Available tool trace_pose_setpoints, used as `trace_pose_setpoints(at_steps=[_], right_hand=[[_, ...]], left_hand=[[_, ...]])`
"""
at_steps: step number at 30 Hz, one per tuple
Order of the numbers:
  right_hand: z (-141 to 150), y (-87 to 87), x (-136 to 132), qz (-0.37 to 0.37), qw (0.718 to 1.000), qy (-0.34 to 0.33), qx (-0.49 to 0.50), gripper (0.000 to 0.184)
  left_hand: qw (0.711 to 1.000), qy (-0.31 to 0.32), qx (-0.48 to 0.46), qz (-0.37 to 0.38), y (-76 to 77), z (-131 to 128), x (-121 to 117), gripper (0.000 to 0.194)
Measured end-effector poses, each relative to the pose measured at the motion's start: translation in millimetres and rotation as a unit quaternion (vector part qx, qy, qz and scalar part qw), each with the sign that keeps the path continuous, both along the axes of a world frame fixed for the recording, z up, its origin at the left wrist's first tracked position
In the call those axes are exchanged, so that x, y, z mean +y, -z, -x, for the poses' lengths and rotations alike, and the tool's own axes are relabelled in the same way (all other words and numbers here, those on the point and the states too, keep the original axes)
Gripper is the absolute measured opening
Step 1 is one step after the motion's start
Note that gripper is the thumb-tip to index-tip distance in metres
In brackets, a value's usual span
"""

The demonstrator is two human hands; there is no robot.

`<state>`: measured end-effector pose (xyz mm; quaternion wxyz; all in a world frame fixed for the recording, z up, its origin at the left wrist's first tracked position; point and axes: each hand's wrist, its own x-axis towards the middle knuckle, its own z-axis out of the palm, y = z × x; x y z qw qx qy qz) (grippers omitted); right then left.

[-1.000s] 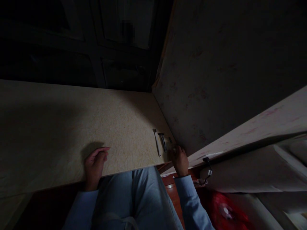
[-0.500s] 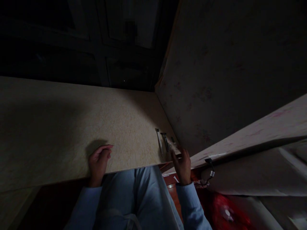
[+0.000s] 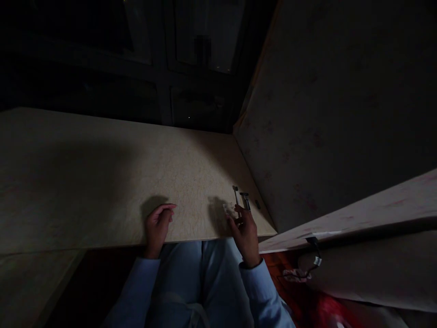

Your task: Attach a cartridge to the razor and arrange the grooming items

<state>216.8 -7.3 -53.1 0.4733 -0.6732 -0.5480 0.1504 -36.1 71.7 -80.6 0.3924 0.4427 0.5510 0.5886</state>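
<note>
My right hand (image 3: 245, 233) is closed on a small clear, whitish packet (image 3: 229, 210) just above the table's right part. Its contents are too dim to make out. Beyond the fingers lie a toothbrush (image 3: 236, 194) with a dark head and a black-headed razor (image 3: 246, 199), their lower parts covered by my hand. A small dark piece (image 3: 257, 204) rests further right, by the wall. My left hand (image 3: 158, 228) hovers at the table's front edge, fingers loosely bent and thumb a little apart, with nothing visible in it.
The pale, marbled table (image 3: 191, 168) runs from the left to a patterned wall (image 3: 307, 136) on the right. Behind it stands a dark window (image 3: 164, 82). A black cable (image 3: 318, 253) hangs at the lower right, near a blurred red bag (image 3: 324, 310).
The right hand has picked up the clear packet from beside the razor and carried it left, across the toothbrush and razor. The left hand keeps its pose. The view has shifted slightly.
</note>
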Motion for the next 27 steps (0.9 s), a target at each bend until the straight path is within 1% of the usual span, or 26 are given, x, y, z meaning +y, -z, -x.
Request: trace_pose_setpoints(at_steps=[2, 4, 7, 10, 13, 15, 17, 20, 22, 25, 27], right_hand=[[12.3, -0.1, 5.8, 0.005, 1.0, -0.026, 0.006, 0.038], [24.4, -1.6, 10.5, 0.007, 0.999, -0.049, 0.011, 0.038], [42.1, -5.0, 16.3, 0.005, 0.997, -0.079, 0.011, 0.037], [58.6, -7.5, 20.9, 0.002, 0.994, -0.105, 0.012, 0.036], [72.6, -8.2, 23.7, 0.005, 0.992, -0.127, 0.015, 0.036], [79.9, -7.6, 24.3, 0.004, 0.99, -0.143, 0.012, 0.037], [85.4, -6.4, 24.2, 0.0, 0.987, -0.159, 0.006, 0.037], [89.6, -4.0, 23.6, -0.006, 0.984, -0.177, 0.002, 0.037], [89.2, -2.9, 23.0, -0.008, 0.982, -0.187, 0.002, 0.037], [82.3, -2.8, 21.1, -0.006, 0.979, -0.204, 0.008, 0.038], [72.2, -4.0, 18.5, -0.002, 0.979, -0.203, 0.016, 0.037]], left_hand=[[1.0, 0.008, 0.006, 0.002, -3.3, -0.5, -1.3, 0.023], [0.999, 0.033, 0.01, 0.001, -7.2, -1.4, -2.6, 0.024], [0.996, 0.093, 0.007, -0.007, -13.4, -4.0, -5.3, 0.027], [0.988, 0.152, -0.004, 0.003, -17.7, -7.2, -8.9, 0.035], [0.98, 0.198, -0.007, 0.016, -18.9, -9.0, -12.0, 0.042], [0.976, 0.217, -0.008, 0.015, -18.7, -9.3, -13.0, 0.042], [0.975, 0.224, -0.001, 0.016, -18.3, -9.3, -13.1, 0.04], [0.976, 0.217, 0.013, 0.021, -18.1, -9.8, -12.1, 0.035], [0.977, 0.213, 0.006, 0.023, -17.8, -10.6, -11.0, 0.034], [0.979, 0.201, -0.009, 0.031, -16.6, -11.4, -9.3, 0.034], [0.98, 0.193, -0.013, 0.041, -15.0, -11.2, -8.2, 0.036]])
